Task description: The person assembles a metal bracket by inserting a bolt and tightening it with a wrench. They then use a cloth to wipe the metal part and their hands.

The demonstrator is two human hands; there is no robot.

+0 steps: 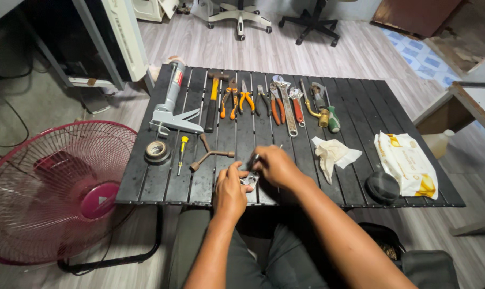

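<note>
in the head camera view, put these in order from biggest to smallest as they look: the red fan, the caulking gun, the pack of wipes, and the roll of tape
1. Red fan, though it sits nearer the camera.
2. Caulking gun and pack of wipes: they look about alike, so I would not rank them.
3. Roll of tape, clearly smallest.

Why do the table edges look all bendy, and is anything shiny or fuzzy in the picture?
In the head view, the wide lens bows the black slatted table and stretches the pink fan at the edge. Light is soft and even, with faint sheen on the slats and the caulking gun. The left hand and right hand look slightly soft around a small metal tool.
</note>
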